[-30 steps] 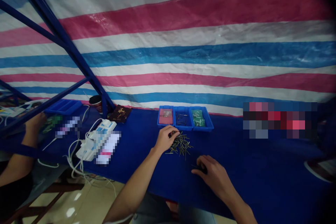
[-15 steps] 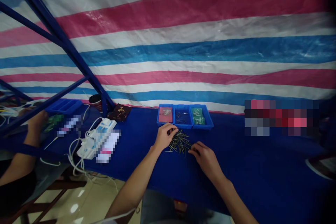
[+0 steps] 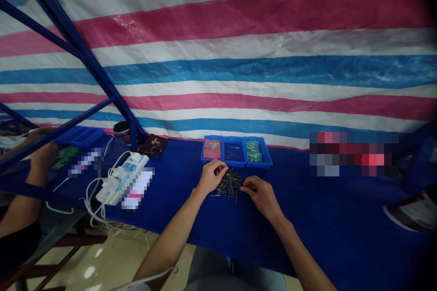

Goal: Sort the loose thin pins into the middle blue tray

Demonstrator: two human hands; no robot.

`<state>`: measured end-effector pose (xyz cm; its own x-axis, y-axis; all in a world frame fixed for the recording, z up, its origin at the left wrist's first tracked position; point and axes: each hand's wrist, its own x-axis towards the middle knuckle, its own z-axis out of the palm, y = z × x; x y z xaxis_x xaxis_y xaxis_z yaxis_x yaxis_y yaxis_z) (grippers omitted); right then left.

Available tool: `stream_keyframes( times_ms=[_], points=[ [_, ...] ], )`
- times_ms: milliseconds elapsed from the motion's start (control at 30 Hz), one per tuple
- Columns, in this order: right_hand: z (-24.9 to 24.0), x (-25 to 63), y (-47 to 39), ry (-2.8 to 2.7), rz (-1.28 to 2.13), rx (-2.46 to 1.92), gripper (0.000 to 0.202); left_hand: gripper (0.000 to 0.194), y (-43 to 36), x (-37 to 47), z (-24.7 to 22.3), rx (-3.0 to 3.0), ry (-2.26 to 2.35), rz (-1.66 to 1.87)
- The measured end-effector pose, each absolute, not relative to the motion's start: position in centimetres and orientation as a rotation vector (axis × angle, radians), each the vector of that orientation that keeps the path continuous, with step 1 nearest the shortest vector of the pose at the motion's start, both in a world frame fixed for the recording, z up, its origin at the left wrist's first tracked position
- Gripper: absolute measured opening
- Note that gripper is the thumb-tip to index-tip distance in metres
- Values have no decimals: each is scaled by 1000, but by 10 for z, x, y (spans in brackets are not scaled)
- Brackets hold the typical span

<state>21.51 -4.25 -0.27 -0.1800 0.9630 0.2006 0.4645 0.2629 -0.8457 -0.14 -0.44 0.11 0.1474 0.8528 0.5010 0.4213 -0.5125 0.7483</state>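
A loose pile of thin, dark, screw-like pieces point(image 3: 231, 183) lies on the blue tabletop. My left hand point(image 3: 211, 176) is at the pile's left edge, thumb and fingers pinched; whatever is between the tips is too small to make out. At the right side of the pile my right hand point(image 3: 258, 191) is also pinched, its fingertips beside the pieces. Just behind stand three joined blue bins: the left one point(image 3: 212, 149) holds a pink item and a clear packet, the middle one point(image 3: 234, 152) a few thin pieces, the right one point(image 3: 253, 152) green-and-white packets.
On the left lie a white power strip point(image 3: 127, 177) with tangled cables, a dark brown packet point(image 3: 153, 145) and a cup point(image 3: 122, 131). Further left, another person's hand point(image 3: 44, 152) is near a blue tray point(image 3: 80, 136). A blue metal frame point(image 3: 99, 77) rises there.
The view has shifted slightly. My right hand has risen a little beside the pile, still pinched. My left hand stays at the pile's left edge.
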Motion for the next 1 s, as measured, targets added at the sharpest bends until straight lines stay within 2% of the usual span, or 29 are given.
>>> stream_keyframes(
  times_ms=[200,433,633,1000],
  points=[
    [4,224,-30,-1731,873,-1351,34,16,-6,0,1,1975,1185,1320],
    [19,188,-6,-1734,878,-1201,37,13,-7,0,0,1910,1157,1284],
    [4,173,0,-1873,566,-1134,27,12,-6,-1,-1,1846,1158,1298],
    [-9,177,-14,-1928,439,-1084,29,21,-8,-1,7,1983,1140,1238]
  ],
)
